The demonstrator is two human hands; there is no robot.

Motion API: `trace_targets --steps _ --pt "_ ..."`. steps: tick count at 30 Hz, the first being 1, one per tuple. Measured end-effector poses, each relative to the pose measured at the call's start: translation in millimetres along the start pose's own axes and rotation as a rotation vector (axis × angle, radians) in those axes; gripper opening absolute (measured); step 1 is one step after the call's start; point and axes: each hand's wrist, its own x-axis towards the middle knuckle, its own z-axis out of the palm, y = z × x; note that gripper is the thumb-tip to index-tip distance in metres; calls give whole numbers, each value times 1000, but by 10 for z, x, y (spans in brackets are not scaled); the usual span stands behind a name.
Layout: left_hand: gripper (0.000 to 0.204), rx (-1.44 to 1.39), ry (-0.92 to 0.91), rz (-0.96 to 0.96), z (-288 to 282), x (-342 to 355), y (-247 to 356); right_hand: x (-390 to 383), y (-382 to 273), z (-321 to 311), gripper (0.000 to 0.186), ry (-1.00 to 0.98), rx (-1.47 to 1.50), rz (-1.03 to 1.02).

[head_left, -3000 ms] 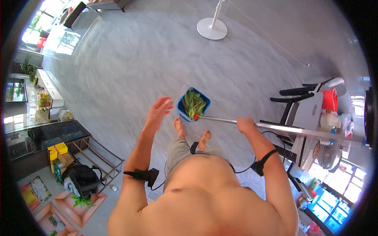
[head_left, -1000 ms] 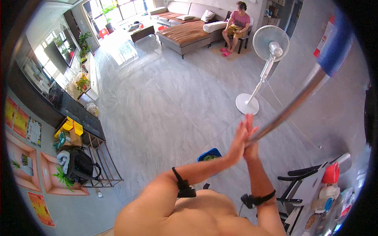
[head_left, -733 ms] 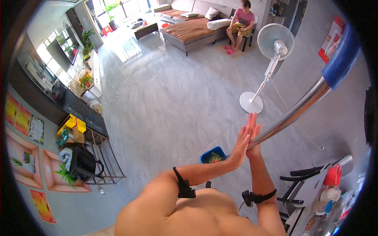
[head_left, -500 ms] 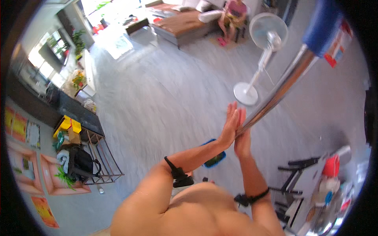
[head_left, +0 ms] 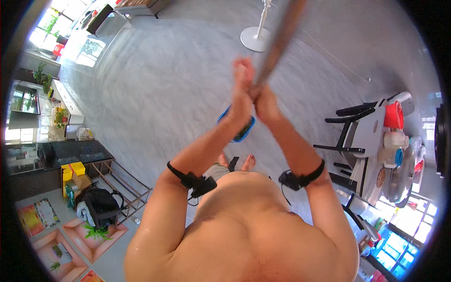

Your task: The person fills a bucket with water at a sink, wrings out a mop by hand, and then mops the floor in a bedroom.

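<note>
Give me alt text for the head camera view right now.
The left hand and right hand meet at a blurred metal pole, partly hiding a blue bin on the gray floor; a white pedestal base stands beyond.

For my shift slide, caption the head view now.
Left hand and right hand meet at a pole, a blue basket partly hidden beyond on the grey floor.

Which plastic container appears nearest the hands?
The blue basket, partly hidden behind the left hand; the white tub and blue-lidded tub are far right.
</note>
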Motion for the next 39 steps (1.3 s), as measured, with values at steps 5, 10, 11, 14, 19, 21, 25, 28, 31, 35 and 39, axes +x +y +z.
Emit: trace_targets --steps 5,10,11,14,19,21,25,28,31,35,39 --pt "49 162 49 -92 -547 188 -427 -119 -53 307 79 -92 103 -63" --pt "41 -213 63 -77 7 45 82 -74 -259 242 76 -101 108 21" --pt "31 -105 136 -17 -200 231 -74 -82 -125 291 68 -182 195 12" --pt "47 320 160 264 -255 401 -277 -65 131 185 66 -119 173 -23" --pt "63 -171 -83 79 156 -127 15 223 688 -356 66 -138 266 49" --pt "59 202 21 53 162 60 211 -181 4 138 69 -26 152 91" --pt "61 367 -35 15 288 82 275 -121 -165 106 73 68 383 -19" --pt "56 105 -116 254 432 -66 -180 149 70 -180 73 -21 279 88" --pt "57 48 186 321 16 292 -23 -2 64 182 72 -115 147 -46" --pt "63 155 43 81 102 184 375 54 -145 272 70 -28 150 -141" --pt "65 -552 -264 97 -37 58 20 221 -121 105 63 -18 -51 5"
